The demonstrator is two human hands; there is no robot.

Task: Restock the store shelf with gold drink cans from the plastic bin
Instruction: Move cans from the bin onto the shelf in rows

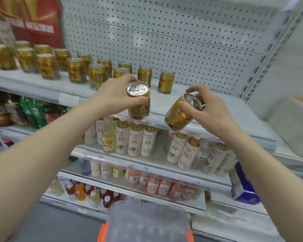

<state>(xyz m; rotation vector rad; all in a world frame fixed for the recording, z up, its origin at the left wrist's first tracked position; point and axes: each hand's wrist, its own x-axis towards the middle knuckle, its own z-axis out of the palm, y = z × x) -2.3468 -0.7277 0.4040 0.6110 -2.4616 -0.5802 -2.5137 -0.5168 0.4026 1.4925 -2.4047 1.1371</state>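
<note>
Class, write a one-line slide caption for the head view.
Left hand holds an upright gold can, right hand a tilted gold can, at the part-stocked shelf.

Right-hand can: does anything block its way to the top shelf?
Nothing visible does. The right hand holds the tilted can in front of the shelf, which is bare to the right of the last standing can. The left hand holds a second can off to the side.

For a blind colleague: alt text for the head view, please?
The left hand grips an upright gold can and the right hand a tilted gold can before a white shelf where rows of gold cans stand. A plastic bin sits below.
</note>
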